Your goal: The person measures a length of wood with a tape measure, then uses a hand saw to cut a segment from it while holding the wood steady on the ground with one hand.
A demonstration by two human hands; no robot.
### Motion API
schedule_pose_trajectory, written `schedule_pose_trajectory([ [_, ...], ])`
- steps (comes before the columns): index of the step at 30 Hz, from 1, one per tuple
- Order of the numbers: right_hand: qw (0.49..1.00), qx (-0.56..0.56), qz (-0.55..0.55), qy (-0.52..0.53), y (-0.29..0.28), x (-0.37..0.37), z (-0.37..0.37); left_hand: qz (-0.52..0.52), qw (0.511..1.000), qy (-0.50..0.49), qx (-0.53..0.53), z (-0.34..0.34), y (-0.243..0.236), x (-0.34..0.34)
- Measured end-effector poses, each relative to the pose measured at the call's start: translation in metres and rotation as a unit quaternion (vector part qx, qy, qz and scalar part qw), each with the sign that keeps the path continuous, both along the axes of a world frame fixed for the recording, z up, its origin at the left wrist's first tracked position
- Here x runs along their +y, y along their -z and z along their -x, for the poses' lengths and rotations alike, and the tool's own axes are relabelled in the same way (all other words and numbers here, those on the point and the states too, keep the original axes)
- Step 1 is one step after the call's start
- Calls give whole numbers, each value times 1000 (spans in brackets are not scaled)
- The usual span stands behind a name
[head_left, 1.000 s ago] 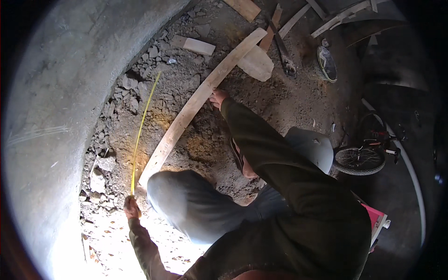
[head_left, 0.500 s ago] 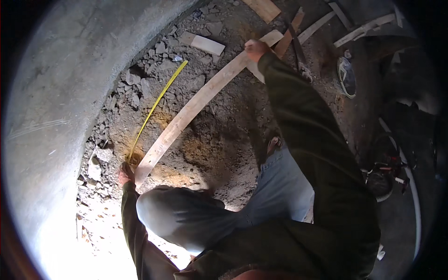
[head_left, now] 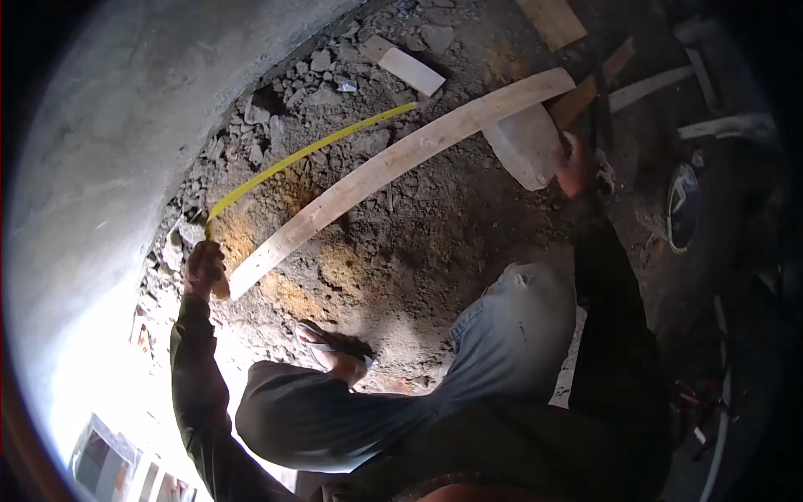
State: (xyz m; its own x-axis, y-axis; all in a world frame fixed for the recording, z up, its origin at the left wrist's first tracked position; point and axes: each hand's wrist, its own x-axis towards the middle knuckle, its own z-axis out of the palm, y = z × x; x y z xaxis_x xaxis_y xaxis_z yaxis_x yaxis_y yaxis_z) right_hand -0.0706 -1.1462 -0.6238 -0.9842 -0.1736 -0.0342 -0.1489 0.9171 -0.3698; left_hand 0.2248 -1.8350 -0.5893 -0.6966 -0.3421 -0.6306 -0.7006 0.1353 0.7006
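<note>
A yellow tape measure (head_left: 311,151) is in my left hand (head_left: 203,266), its blade stretched in a curve over the dirt to the upper right. Alongside the blade lies a long pale wooden plank (head_left: 389,174), its near end close to my left hand. Under the plank's far part sits a pale flat slab (head_left: 527,149). My right hand (head_left: 575,167) is at the slab's right edge, fingers curled against it; part of the grip is hidden.
A concrete wall (head_left: 159,109) curves along the left, with rubble at its foot. A short wood block (head_left: 411,72) lies beyond the tape; more boards (head_left: 556,23) are scattered at the far right. A round rimmed object (head_left: 683,207) stands right of my arm. My sandalled foot (head_left: 336,356) is below the plank.
My right hand has left the plank's far part and come down to the slab. The tape's blade has swung flatter toward the right. My left foot has come into sight.
</note>
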Motion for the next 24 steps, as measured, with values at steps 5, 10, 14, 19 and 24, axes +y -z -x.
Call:
schedule_pose_trajectory([
  [5,999,34,-33,15,49,64,-44,-80,994,-60,-43,-33,27,20],
  [10,995,-84,-53,-13,65,93,-91,-81,986,-135,-47,-40,34,64],
  [14,995,-23,-33,-96,49,96,-94,-106,971,-208,-56,-12,-37,106],
  [19,998,4,-58,-15,49,92,-86,-65,982,147,-100,-61,-43,96],
  [24,994,75,63,-50,30,43,-73,52,973,202,-98,-105,-52,144],
])
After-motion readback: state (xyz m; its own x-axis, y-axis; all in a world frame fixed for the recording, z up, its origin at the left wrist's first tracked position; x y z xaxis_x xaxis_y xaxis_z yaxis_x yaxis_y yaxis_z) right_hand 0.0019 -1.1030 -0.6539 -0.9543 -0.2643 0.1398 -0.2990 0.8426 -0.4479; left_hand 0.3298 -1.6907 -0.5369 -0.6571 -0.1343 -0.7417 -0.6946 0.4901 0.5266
